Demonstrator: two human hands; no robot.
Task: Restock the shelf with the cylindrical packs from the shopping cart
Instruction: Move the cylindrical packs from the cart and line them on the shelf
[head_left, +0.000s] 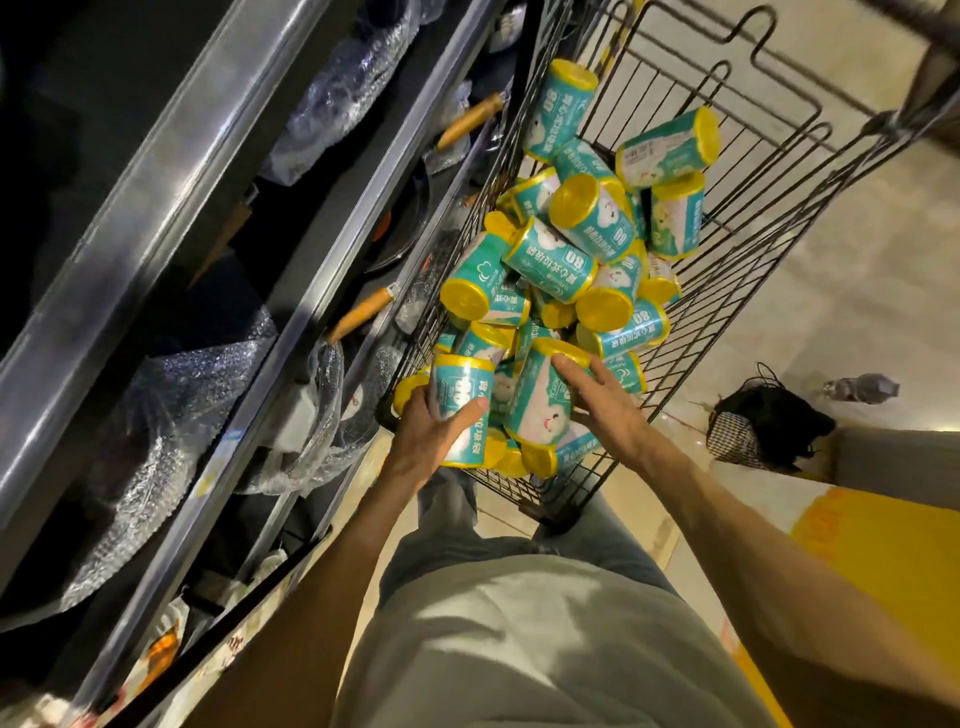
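Note:
A wire shopping cart (769, 171) stands in front of me, heaped with several teal cylindrical packs with yellow ends (582, 244). My left hand (431, 431) is wrapped around one upright pack (460, 395) at the near left corner of the cart. My right hand (605, 402) grips a second pack (543, 400) beside it, fingers over its yellow top. The dark shelf unit (291, 218) with metal rails runs along the left of the cart.
The shelves hold pans with wooden handles (470, 120) and items in bubble wrap (156, 415). On the pale floor to the right lie a black bag (763, 421) and a plastic bottle (862, 387). A yellow-and-white surface (883, 551) is at my right.

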